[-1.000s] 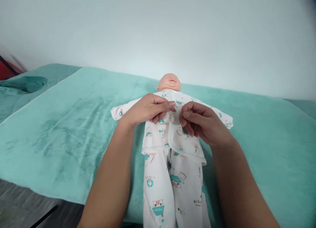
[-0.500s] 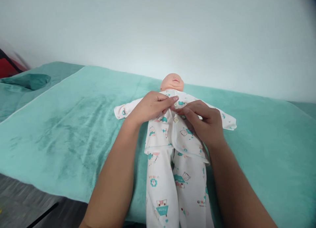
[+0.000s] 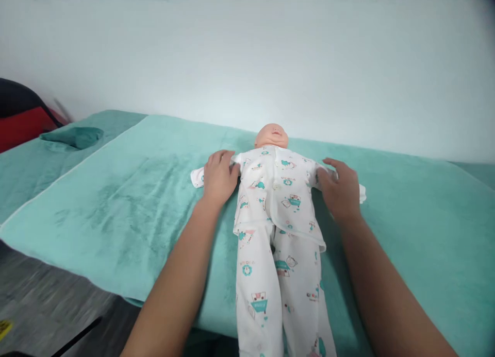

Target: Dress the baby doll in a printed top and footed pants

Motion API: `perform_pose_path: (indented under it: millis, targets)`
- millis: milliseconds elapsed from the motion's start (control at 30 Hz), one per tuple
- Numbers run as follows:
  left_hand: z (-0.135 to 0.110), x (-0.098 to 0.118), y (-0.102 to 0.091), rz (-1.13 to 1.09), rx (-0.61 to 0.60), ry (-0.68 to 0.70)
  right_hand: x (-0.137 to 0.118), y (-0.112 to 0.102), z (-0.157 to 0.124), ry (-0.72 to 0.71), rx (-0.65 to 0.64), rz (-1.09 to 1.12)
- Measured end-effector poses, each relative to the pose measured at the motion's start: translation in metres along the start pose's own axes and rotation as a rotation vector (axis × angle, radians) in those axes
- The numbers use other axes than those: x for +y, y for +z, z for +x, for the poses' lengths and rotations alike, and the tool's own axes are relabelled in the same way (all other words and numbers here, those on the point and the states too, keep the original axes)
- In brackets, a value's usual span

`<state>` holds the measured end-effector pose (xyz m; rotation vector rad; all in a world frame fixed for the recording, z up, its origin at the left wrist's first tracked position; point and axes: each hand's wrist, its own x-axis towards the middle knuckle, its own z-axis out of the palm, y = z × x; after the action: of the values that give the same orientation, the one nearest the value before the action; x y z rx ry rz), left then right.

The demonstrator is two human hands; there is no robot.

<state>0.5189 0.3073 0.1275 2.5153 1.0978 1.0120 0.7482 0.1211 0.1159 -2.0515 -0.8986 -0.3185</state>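
Note:
A baby doll lies on its back, its head towards the wall. It wears a white printed shirt with the front edges overlapping down the middle, and matching trousers. My left hand is closed around the sleeve on the left, thumb on the inner side. Around the sleeve on the right, my right hand has its thumb and fingers curled. Both cuffs show beyond my hands: the left cuff and the right cuff.
A green plush cover lies under the doll, with a folded green cloth piece at the far left. Behind stands a white wall. A red and black object is at the left edge, above the grey floor.
Both hands have left the shirt front and moved outwards, one to each sleeve. The shirt front now lies flatter. The view has tilted up a little.

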Motion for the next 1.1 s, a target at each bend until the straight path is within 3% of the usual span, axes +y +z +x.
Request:
perform_pose_path:
  millis: [100,200,267,467,633,800,1000,1100]
  targets:
    - [-0.029,-0.032,-0.017,0.197,-0.131,0.016,0.044,-0.013,-0.002,-0.050,-0.235,-0.235]
    - [-0.044,-0.051,-0.035,0.281,-0.167,-0.120,0.071,-0.032,-0.012,-0.022,-0.306,-0.408]
    - [-0.047,-0.053,-0.042,0.317,-0.155,-0.180,0.079,-0.042,-0.017,0.023,-0.326,-0.452]
    - [-0.048,-0.041,-0.046,0.414,-0.011,-0.224,0.075,-0.045,-0.021,0.095,-0.309,-0.469]
    - [-0.049,-0.047,-0.043,0.390,0.006,-0.337,0.074,-0.042,-0.021,0.111,-0.316,-0.472]
    - [-0.051,-0.048,-0.044,0.263,0.162,-0.391,0.076,-0.045,-0.021,0.051,-0.244,-0.442]
    - [-0.054,-0.051,-0.046,0.071,0.114,-0.524,0.079,-0.046,-0.023,0.056,-0.217,-0.431]
    - [-0.055,-0.054,-0.046,-0.047,0.181,-0.503,0.080,-0.045,-0.025,0.079,-0.242,-0.436]
